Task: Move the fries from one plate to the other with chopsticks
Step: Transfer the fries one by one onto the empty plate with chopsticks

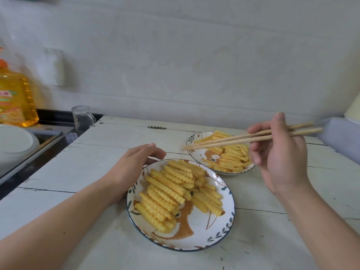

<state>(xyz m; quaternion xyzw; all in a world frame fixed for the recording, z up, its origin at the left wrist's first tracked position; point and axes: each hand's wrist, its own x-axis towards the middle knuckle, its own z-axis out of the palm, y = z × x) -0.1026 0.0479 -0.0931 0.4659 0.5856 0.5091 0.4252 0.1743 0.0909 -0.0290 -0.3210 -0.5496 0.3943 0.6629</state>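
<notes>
Two patterned white plates stand on the white plank table. The near plate (224, 227) carries a heap of crinkle-cut fries (171, 190). The far plate (191, 140) at the right holds more fries (231, 156). My right hand (280, 152) grips a pair of wooden chopsticks (229, 140) in the air; their tips hover over the far plate's left rim with no fry between them. My left hand (134, 164) rests at the near plate's upper-left rim, fingers curved along it; whether it grips the plate is unclear.
A glass mug (82, 118) stands at the table's back-left corner. Left of the table is a dark stove top with a yellow oil bottle (16, 98) and a white bowl (15, 145). A pale cushion (341, 137) lies at the right edge. A wall rises behind.
</notes>
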